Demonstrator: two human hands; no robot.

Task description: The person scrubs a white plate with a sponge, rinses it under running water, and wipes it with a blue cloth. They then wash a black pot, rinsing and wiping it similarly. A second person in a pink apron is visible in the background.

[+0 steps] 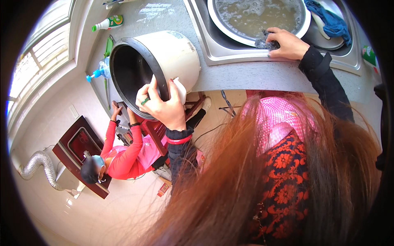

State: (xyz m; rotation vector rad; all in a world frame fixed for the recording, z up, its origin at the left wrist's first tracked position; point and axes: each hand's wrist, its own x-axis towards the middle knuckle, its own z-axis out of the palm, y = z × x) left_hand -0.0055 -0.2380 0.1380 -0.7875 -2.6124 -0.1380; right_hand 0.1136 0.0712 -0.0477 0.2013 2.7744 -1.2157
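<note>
A white rice cooker body (175,55) with a dark rim (154,60) rests tipped on the counter, its opening facing left. My left hand (164,106) grips that rim, fingers inside the opening and thumb outside beside a white side handle (181,89). At the sink, my right hand (287,44) holds a grey steel wool scourer (267,42) against the near edge of a round metal basin (227,32). Cloudy, sudsy water (261,15) fills much of the basin. The scourer is partly hidden under my fingers.
A blue cloth (331,23) lies at the right of the steel sink (240,58). On the grey counter (234,77) stand a white-and-green bottle (109,23) and a blue pump bottle (103,69). Beyond the cooker, a person in red sleeves (123,163) works near a range hood (78,153).
</note>
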